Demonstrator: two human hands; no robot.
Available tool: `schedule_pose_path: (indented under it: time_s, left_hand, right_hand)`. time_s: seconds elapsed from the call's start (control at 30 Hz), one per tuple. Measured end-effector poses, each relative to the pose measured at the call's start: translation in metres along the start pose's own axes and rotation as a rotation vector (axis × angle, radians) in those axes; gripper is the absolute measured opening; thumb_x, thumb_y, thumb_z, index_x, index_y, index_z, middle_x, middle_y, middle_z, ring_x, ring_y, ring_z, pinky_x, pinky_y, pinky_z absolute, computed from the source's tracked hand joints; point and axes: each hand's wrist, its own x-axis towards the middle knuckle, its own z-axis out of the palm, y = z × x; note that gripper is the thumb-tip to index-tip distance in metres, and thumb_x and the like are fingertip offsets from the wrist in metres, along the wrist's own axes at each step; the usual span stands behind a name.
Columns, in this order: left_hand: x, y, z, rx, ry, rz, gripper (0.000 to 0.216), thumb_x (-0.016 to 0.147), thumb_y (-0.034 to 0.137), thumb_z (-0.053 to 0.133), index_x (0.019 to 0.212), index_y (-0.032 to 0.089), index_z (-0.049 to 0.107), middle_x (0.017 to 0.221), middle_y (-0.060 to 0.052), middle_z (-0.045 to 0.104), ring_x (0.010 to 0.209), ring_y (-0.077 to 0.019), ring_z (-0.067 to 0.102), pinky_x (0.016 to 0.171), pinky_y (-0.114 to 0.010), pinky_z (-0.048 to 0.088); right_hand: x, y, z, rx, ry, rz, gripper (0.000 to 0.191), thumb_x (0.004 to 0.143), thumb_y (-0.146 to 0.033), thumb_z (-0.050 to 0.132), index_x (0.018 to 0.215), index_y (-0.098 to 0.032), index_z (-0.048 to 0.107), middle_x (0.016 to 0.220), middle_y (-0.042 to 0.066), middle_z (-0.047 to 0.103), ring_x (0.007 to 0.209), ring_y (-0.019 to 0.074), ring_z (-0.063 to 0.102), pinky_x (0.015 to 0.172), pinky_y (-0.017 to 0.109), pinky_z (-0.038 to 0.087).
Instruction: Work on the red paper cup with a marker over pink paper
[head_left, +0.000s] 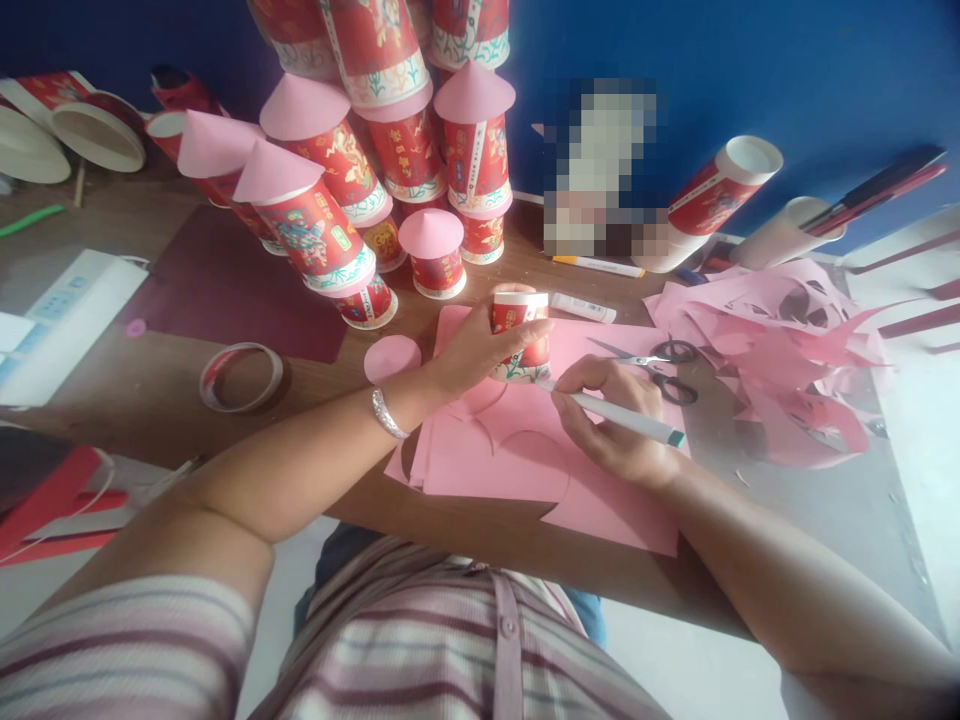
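Observation:
My left hand is wrapped round a red patterned paper cup that stands on sheets of pink paper. A white marker with a green end is pinched in my right hand, its tip close to the cup's base. Whether the tip touches the paper I cannot tell. Curved lines and round cut edges show on the pink sheets below the cup. Just right of my right hand lie black-handled scissors. A pink paper disc rests left of the sheets.
Red cup towers with pink cone roofs stand at the back left. Pink paper scraps heap up on the right. Nearby are a glue stick, a tape roll, a white box and a pen holder.

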Motion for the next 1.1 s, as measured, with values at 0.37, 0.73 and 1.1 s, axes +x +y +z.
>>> schedule_pose_path:
  time_s: [0.37, 0.73, 1.1]
  left_hand:
    - [-0.0016, 0.0042, 0.002, -0.041, 0.015, -0.009, 0.056, 0.086, 0.051, 0.1, 0.119, 0.024, 0.065, 0.097, 0.0, 0.069, 0.089, -0.0181, 0.07, 0.08, -0.033, 0.06]
    - [-0.0004, 0.0025, 0.0008, -0.022, 0.002, 0.012, 0.052, 0.087, 0.049, 0.098, 0.12, 0.024, 0.066, 0.1, 0.0, 0.068, 0.091, -0.0182, 0.069, 0.086, -0.035, 0.058]
    - [0.0003, 0.0023, 0.0019, -0.017, 0.03, 0.014, 0.061, 0.082, 0.058, 0.103, 0.117, 0.024, 0.068, 0.099, 0.001, 0.07, 0.091, -0.0172, 0.068, 0.084, -0.032, 0.058]
  right_hand:
    - [-0.0007, -0.001, 0.0026, 0.011, -0.005, -0.021, 0.012, 0.107, -0.018, 0.07, 0.101, -0.028, 0.068, 0.085, 0.0, 0.081, 0.068, 0.0179, 0.077, 0.063, 0.03, 0.063]
    - [-0.0002, -0.002, 0.0035, 0.019, 0.003, -0.032, 0.014, 0.107, -0.015, 0.07, 0.102, -0.028, 0.066, 0.087, -0.001, 0.081, 0.071, 0.0162, 0.078, 0.065, 0.027, 0.061]
    - [0.0012, -0.0014, 0.0027, -0.003, 0.0, -0.01, 0.015, 0.105, -0.016, 0.069, 0.098, -0.029, 0.067, 0.081, -0.001, 0.08, 0.065, 0.0174, 0.075, 0.063, 0.029, 0.061]
